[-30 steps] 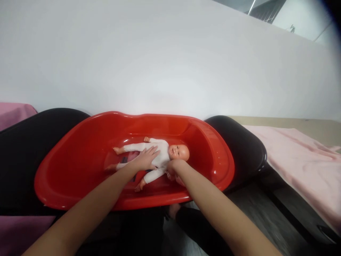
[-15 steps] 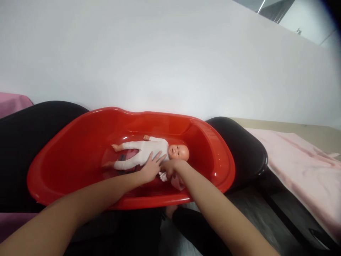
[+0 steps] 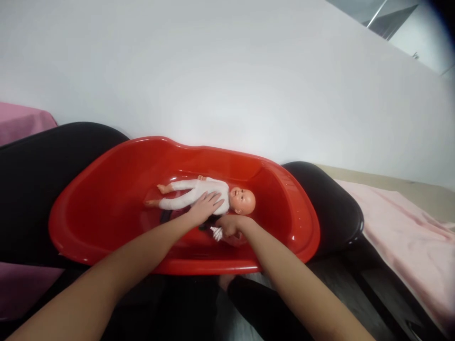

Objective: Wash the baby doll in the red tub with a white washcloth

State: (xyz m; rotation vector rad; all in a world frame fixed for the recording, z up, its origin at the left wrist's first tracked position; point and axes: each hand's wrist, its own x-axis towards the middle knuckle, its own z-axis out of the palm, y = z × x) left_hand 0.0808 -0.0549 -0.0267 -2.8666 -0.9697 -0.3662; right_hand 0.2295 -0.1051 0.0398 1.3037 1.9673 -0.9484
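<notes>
A baby doll [image 3: 208, 194] in a white suit lies on its back in a red plastic baby tub [image 3: 106, 208], head to the right. My left hand [image 3: 205, 207] rests flat on the doll's chest with fingers stretched out. My right hand [image 3: 228, 226] is closed just below the doll's head, pinching a bit of white cloth [image 3: 216, 232], apparently the doll's near sleeve; the near arm itself is hidden.
The tub sits across two black rounded seats [image 3: 330, 208] against a white wall. Pink cloth [image 3: 408, 232] covers a surface at the right, and more pink fabric [image 3: 21, 123] shows at the far left. Dark floor lies below.
The doll's near arm, stretched out before, is now tucked out of sight. My left hand slid off the chest and back on. My right hand moved slightly down, closing on white cloth.
</notes>
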